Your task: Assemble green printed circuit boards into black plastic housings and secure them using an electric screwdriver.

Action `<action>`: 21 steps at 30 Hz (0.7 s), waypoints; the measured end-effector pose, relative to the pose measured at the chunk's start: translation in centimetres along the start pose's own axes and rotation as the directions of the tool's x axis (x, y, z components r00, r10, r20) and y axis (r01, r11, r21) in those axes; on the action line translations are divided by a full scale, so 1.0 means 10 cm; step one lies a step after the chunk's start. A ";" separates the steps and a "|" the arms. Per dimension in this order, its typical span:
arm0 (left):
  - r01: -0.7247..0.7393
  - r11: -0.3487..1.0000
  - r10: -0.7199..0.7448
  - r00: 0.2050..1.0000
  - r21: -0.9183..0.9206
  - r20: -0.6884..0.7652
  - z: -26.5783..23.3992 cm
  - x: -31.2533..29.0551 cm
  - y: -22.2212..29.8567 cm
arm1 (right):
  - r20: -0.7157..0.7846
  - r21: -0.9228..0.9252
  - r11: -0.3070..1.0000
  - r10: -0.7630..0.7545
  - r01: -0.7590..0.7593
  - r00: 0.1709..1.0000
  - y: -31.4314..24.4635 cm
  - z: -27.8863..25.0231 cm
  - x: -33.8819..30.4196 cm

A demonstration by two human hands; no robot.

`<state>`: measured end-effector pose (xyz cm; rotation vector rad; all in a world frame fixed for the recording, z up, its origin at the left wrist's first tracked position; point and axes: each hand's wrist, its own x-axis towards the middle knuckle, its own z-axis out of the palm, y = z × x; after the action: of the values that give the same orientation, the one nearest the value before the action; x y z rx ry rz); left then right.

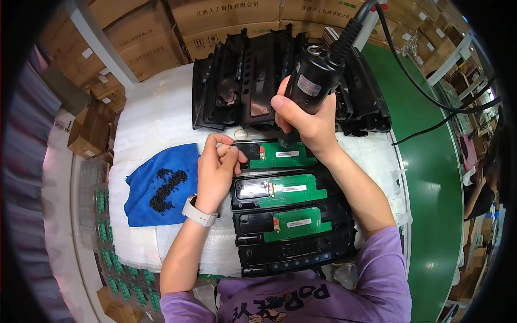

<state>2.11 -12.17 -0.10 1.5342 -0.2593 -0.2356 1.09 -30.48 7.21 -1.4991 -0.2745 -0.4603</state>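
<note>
My right hand is wrapped round a black electric screwdriver, held upright with its cable at the top. Its lower end comes down over the farthest green circuit board, which lies in a black plastic housing. At the left end of that housing, my left hand is closed with thumb and fingertips together; a tiny dark speck shows there, too small to name. Two more green boards sit in black housings closer to me. Left of my left hand, a heap of small black screws lies on a blue cloth.
Black plastic housings are stacked at the far side of the white padded table. A yellow ring lies before them. The screwdriver's cable loops to the right. More green boards stand low at left; cardboard boxes fill the back.
</note>
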 end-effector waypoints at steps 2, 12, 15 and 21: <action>0.015 0.999 -0.015 1.000 0.032 -0.009 -0.01 0.01 0.03 | -0.027 0.034 0.999 0.008 -0.007 1.000 -0.01 0.01 -0.01; -0.357 0.733 0.386 0.919 0.579 0.078 0.07 -0.02 0.00 | 0.072 0.074 0.996 0.034 -0.039 0.997 0.02 -0.09 0.01; -0.418 0.588 0.422 0.889 0.693 0.179 0.12 -0.02 -0.03 | 0.087 0.034 0.997 -0.077 0.074 0.993 0.01 -0.03 -0.05; -0.263 0.821 0.265 0.962 0.508 0.069 0.10 -0.14 0.07 | 0.146 0.233 0.973 -0.035 0.000 0.989 -0.09 -0.18 -0.13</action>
<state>0.44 -12.71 0.61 2.0037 -0.5632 0.0698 -0.71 -32.07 7.32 -1.3036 -0.4445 -0.3179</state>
